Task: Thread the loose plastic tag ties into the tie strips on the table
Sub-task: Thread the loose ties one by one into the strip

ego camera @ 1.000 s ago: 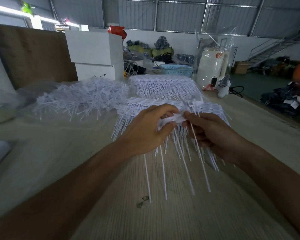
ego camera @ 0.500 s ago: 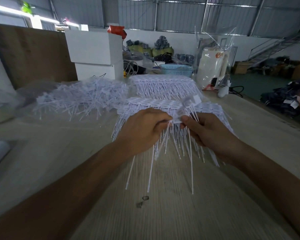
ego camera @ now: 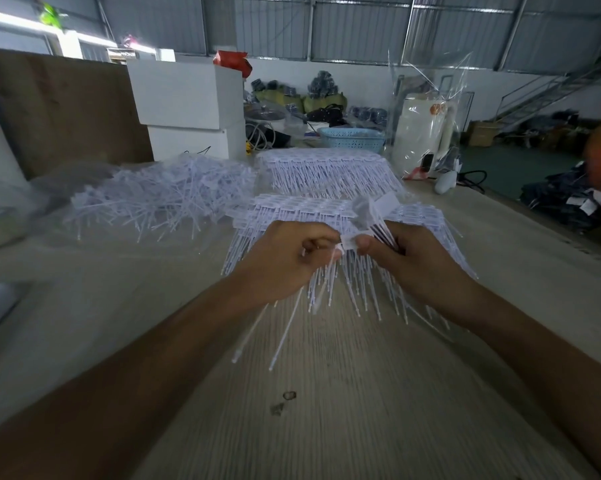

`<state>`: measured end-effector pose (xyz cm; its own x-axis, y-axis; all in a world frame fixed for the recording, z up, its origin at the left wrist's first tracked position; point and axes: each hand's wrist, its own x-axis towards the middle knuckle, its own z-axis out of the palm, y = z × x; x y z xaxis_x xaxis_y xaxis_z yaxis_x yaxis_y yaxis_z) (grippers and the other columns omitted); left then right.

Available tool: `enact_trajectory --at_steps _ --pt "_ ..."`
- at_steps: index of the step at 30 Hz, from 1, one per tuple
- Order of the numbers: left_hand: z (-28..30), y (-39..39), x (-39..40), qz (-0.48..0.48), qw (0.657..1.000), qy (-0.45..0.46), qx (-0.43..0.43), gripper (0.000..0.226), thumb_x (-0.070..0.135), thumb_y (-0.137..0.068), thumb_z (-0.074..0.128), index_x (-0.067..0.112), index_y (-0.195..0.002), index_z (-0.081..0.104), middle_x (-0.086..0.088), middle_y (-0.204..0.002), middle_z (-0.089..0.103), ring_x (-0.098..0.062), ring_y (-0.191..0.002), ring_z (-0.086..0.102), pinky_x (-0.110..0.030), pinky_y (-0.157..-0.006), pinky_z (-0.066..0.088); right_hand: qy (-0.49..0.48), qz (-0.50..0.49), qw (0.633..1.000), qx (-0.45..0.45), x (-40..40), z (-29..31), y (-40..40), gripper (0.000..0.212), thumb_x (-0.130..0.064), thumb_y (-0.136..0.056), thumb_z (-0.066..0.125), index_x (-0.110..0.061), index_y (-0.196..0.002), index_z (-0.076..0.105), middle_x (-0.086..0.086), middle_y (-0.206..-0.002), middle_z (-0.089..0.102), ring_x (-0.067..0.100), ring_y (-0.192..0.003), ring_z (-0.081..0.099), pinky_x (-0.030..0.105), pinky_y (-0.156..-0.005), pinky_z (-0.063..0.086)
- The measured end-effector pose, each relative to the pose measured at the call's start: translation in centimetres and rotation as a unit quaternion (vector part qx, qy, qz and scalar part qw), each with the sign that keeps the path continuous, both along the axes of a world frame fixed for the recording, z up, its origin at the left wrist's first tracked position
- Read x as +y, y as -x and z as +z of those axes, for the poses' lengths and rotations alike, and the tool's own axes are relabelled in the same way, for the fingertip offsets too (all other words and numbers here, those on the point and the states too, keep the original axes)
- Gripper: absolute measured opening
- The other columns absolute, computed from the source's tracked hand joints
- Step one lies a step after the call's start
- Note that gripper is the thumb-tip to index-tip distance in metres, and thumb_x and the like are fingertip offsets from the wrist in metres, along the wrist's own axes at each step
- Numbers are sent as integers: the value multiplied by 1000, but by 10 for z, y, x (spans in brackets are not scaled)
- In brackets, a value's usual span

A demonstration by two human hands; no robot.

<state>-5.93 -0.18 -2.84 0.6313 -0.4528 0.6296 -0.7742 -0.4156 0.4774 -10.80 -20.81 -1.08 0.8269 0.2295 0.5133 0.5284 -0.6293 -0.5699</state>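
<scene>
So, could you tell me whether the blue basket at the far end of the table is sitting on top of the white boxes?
No, the blue basket stands to the right of the stacked white boxes, not on them.

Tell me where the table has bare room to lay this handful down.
Bare wood lies near you, between your forearms. More lies left of the left hand, below the loose tie pile. It is crowded ahead, where the tie strips lie in rows.
</scene>
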Motion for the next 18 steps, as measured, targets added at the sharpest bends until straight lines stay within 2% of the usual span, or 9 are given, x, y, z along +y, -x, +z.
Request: enact_trajectory --at_steps 2,3,5,7,9,11,12,14,18 --pt "1 3 -2 -8 1000 20 -12 25 27 -88 69 30 -113 68 16 -77 70 1 -75 68 -16 -69 53 -42 11 999 22 -1 1 0 47 -38 -95 56 6 -83 65 0 -59 36 2 -48 33 15 -49 25" --pt "1 5 -3 -9 999 28 -18 29 28 -88 67 33 -117 64 15 -82 70 -2 -75 68 -20 -69 54 -55 16 998 35 -3 1 0 52 -42 -93 56 9 -87 65 0 -58 35 2 -49 31 15 -48 24" --pt "2 5 -4 0 998 49 -26 23 27 -90 66 30 -113 69 12 -84 71 -5 -73 69 -27 -69 54 -73 21 995 71 -7 1 0 53 -44 -91 59 8 -86 66 -4 -55 32 3 -47 29 15 -47 22" --pt "4 4 -2 23 998 60 -22 22 25 -93 63 27 -112 73 10 -79 72 -6 -74 69 -33 -70 55 -96 27 988 120 -8 1 1 42 -44 -90 64 -5 -75 69 -8 -52 31 3 -45 28 14 -46 23" --pt "6 5 0 43 997 52 -20 24 27 -94 60 26 -114 73 12 -81 72 -3 -76 68 -32 -73 55 -106 43 981 155 -8 0 1 30 -42 -90 66 -26 -65 72 -9 -52 35 2 -45 31 13 -45 26" --pt "7 8 0 52 997 49 -22 24 27 -94 59 25 -114 73 11 -81 71 -3 -75 67 -29 -72 54 -126 60 975 172 -6 0 3 26 -42 -90 67 -32 -67 73 -11 -52 40 2 -45 33 14 -45 27" --pt "6 9 -1 53 997 49 -22 23 27 -94 59 23 -113 73 11 -81 71 -5 -74 67 -29 -71 53 -145 66 971 180 -4 1 4 23 -46 -87 67 -30 -73 76 -10 -53 39 4 -46 32 18 -46 26" --pt "5 11 -4 55 997 49 -19 23 23 -95 61 19 -114 73 9 -81 71 -9 -71 68 -33 -68 56 -167 72 965 192 -5 1 5 38 -55 -80 67 -19 -86 77 -7 -54 36 7 -48 29 22 -46 23" --pt "3 13 -7 67 997 41 -23 22 20 -96 64 19 -116 72 14 -81 70 -8 -72 68 -38 -67 57 -196 76 956 203 -3 -2 5 48 -50 -80 68 -3 -90 71 -4 -55 32 9 -48 26 23 -46 22"
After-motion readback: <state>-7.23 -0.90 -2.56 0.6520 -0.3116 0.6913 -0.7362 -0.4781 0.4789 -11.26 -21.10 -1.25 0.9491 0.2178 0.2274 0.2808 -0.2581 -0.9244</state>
